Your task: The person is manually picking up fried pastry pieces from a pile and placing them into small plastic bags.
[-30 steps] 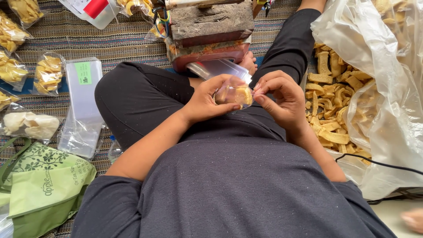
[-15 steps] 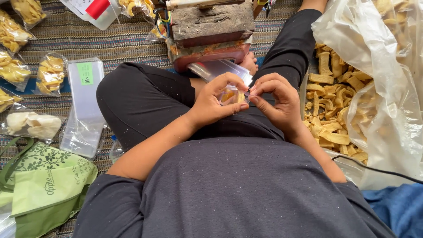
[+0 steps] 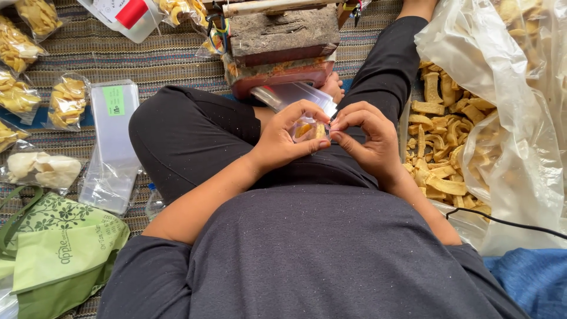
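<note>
A large clear sack of pale fried chips [image 3: 449, 147] is spread on the woven mat [image 3: 177, 56] just to the outer side of the right hand [image 3: 369, 139]; a stack of empty clear bags [image 3: 112, 147] lies well beyond the left hand [image 3: 283, 139]; filled packets [image 3: 68, 101] are ranged farther out. Between the two hands, over the lap, a small clear packet of chips [image 3: 308, 130] is held; the left hand is curled under it, the right is pinched on its top edge. The packet is judged light, its film slippery and limp, its contents brittle; it is best gripped by the empty top margin, not squeezed across the chips.
</note>
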